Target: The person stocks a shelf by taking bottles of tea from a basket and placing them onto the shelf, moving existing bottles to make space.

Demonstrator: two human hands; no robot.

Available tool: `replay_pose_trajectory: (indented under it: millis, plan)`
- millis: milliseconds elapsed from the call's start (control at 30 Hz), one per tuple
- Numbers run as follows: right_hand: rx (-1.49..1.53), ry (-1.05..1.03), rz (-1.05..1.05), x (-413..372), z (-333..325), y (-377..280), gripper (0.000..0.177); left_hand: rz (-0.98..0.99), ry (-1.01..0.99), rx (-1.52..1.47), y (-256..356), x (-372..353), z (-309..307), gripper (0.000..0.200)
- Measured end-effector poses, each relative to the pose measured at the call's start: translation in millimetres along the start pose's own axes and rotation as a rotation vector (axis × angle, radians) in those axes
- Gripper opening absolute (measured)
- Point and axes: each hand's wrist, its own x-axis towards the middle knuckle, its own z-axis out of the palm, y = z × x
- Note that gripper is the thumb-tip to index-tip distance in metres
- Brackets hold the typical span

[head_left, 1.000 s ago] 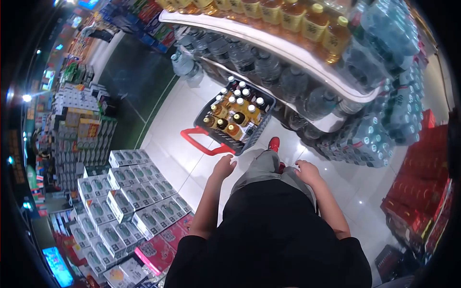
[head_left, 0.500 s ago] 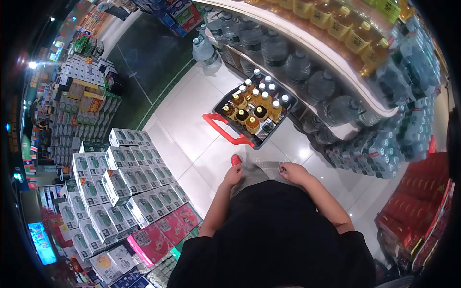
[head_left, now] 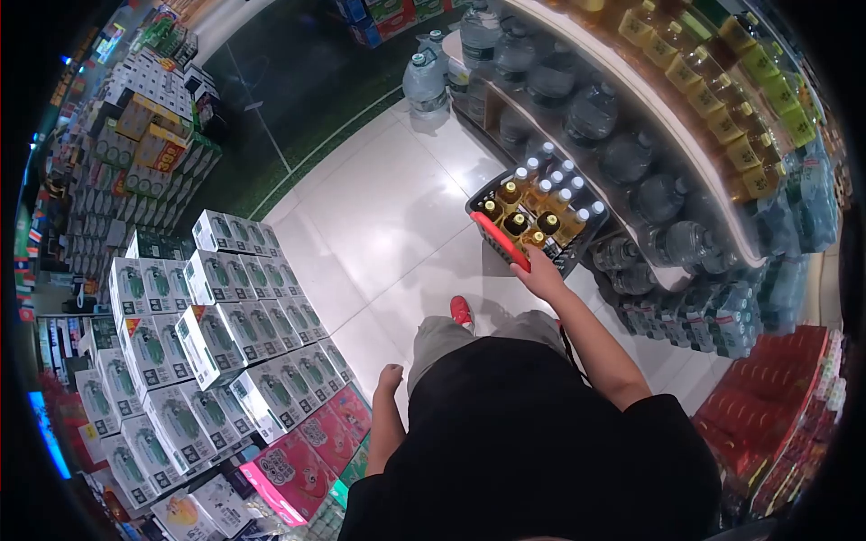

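Note:
A black shopping basket (head_left: 577,249) holds several upright bottles (head_left: 570,227) of amber and dark liquid, with white and yellow caps. Its red handle (head_left: 499,237) is raised on the near side. My right hand (head_left: 541,273) is closed around the lower right end of that handle. My left hand (head_left: 390,379) hangs at my side with its fingers curled in, and nothing shows in it. It is nearest to the stacked pink boxes (head_left: 298,469), apart from them.
Shelves to the right carry large water jugs (head_left: 593,110) and yellow-labelled bottles (head_left: 708,90). Wrapped bottle packs (head_left: 722,311) stand on the floor below. White boxes (head_left: 216,338) are stacked at left. Water jugs (head_left: 424,83) stand at the shelf's far end; pale tiles (head_left: 370,239) lie ahead.
My right hand has left my trousers and taken hold of the basket's handle. My left hand has dropped away from the trousers to my side. The view has shifted, and the basket appears farther right.

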Motion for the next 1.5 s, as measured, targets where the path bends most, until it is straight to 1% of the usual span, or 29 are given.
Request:
replay_pose_trajectory:
  millis: [67,133,200,233,300,367,433,467,500,567,600,633,667,733,767,800,867,900,933,1000,1033,1133,1167,1200,1267,1300,1400,1433,1500]
  plan:
    - [-0.068,-0.07,0.028,16.2,12.7,-11.9,0.053,-0.072,-0.01,-0.091,-8.9,-11.7,-17.8,0.037]
    - [-0.134,-0.045,0.067,22.9,22.0,-22.9,0.053,-0.161,-0.08,-0.083,-26.3,-6.9,-35.2,0.036]
    - [-0.178,-0.028,0.116,26.4,27.7,-30.1,0.053,-0.158,-0.041,-0.11,-39.5,-2.2,-46.8,0.035]
    - [-0.182,-0.013,0.123,28.3,30.0,-30.6,0.048,-0.17,-0.043,-0.111,-42.5,2.4,-51.2,0.035]
    - [-0.078,-0.053,0.152,38.5,32.0,-23.1,0.044,-0.193,-0.047,-0.117,-44.6,14.5,-57.2,0.035]
    - [0.05,-0.051,0.193,49.5,34.2,-18.4,0.039,-0.229,-0.12,-0.086,-39.5,31.6,-61.2,0.036]
    - [0.268,-0.16,0.356,74.7,33.9,-3.7,0.04,-0.223,-0.154,-0.074,-26.0,47.1,-68.7,0.038]
    - [0.382,-0.213,0.44,87.1,38.6,6.8,0.041,-0.199,-0.154,-0.077,-14.3,56.2,-69.3,0.038]
    - [0.449,0.007,0.345,98.2,52.8,19.0,0.037,-0.175,-0.154,-0.077,-0.9,65.0,-70.2,0.037]
    - [0.483,-0.061,0.394,131.7,71.1,48.0,0.031,-0.076,-0.177,-0.087,30.0,83.0,-74.1,0.037]
    - [0.501,-0.093,0.419,147.8,70.7,49.7,0.028,-0.025,-0.189,-0.09,45.7,94.0,-76.4,0.036]
    - [0.548,-0.113,0.54,162.8,72.6,50.7,0.021,-0.002,-0.195,-0.064,62.2,105.7,-79.3,0.037]
    - [0.553,-0.109,0.567,176.8,76.3,51.5,0.02,0.005,-0.2,-0.019,77.4,114.3,-83.1,0.037]
    - [0.57,-0.09,0.624,214.9,108.1,83.3,0.018,0.027,-0.214,0.081,116.1,136.5,-93.0,0.037]
    - [0.677,-0.101,0.69,233.7,130.6,110.7,0.016,-0.006,-0.239,0.123,142.6,141.3,-101.9,0.038]
    - [0.611,-0.091,0.747,245.9,133.4,109.8,0.017,0.023,-0.24,0.157,151.6,156.1,-108.4,0.037]
    - [0.347,-0.157,0.767,269.4,148.2,125.8,0.02,0.066,-0.261,0.22,187.5,171.0,-126.1,0.039]
    - [0.259,-0.206,0.697,279.0,168.1,148.8,0.025,0.078,-0.293,0.214,207.5,178.6,-134.3,0.039]
    - [0.254,-0.222,0.77,286.5,171.4,149.6,0.029,0.086,-0.321,0.209,225.5,186.8,-144.2,0.038]
    - [0.261,-0.097,0.846,299.1,197.5,158.5,0.035,0.095,-0.333,0.198,254.9,205.7,-161.3,0.037]
    - [0.29,-0.222,0.949,306.8,197.1,156.7,0.045,0.076,-0.342,0.238,275.1,214.2,-171.6,0.036]
    - [0.163,-0.137,1.033,316.3,194.9,132.3,0.058,0.05,-0.34,0.355,324.9,232.6,-193.4,0.035]
    - [0.265,-0.146,1.129,322.7,184.8,123.0,0.069,0.051,-0.329,0.394,339.3,240.5,-200.2,0.034]
    - [0.275,-0.101,1.21,326.3,198.8,131.2,0.073,0.085,-0.333,0.369,351.1,248.7,-204.8,0.034]
    - [0.282,-0.049,1.291,336.3,182.8,116.7,0.073,0.15,-0.343,0.323,364.1,258.3,-213.3,0.034]
    - [0.178,0.017,1.261,334.3,201.6,127.7,0.06,0.126,-0.355,0.336,389.6,251.9,-215.3,0.032]
    - [0.164,0.033,1.214,339.0,192.6,119.9,0.054,0.163,-0.45,0.493,423.1,262.9,-227.7,0.031]
    - [0.155,0.067,1.202,337.3,189.0,116.8,0.051,0.103,-0.433,0.529,442.2,260.4,-228.0,0.032]
    - [0.166,0.047,1.201,333.4,172.6,110.7,0.051,0.172,-0.45,0.563,452.3,276.6,-236.8,0.033]
